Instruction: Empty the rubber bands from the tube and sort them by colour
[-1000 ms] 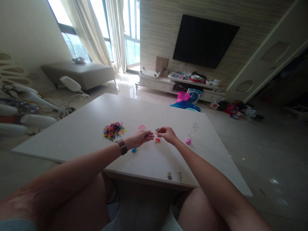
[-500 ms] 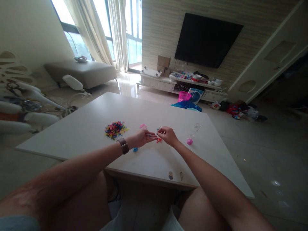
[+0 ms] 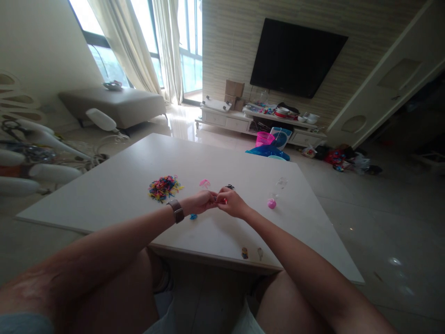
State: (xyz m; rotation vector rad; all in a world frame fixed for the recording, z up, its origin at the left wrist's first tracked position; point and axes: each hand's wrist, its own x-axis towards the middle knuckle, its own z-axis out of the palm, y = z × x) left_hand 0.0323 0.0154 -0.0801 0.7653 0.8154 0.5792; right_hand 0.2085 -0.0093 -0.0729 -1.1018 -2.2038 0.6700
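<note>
Above the table [image 3: 114, 190], hands [image 3: 232, 204] meet near pink pieces [image 3: 204, 183].

Daylight enters through the tall windows [image 3: 191, 69] at upper left, their panes blown out to pale cyan-white, and brightens the cream curtains [image 3: 170, 55]. The glossy floor tiles [image 3: 186, 124] carry a streak of glare there and small glints at right. The room's right side sinks toward black, as does the space beneath the white tabletop [image 3: 128, 167], where soft shadow lies beside the right forearm [image 3: 295, 260]. Wide-angle distortion stretches both forearms; detail between the left hand [image 3: 202, 201] and right hand [image 3: 232, 203] is soft.
</note>
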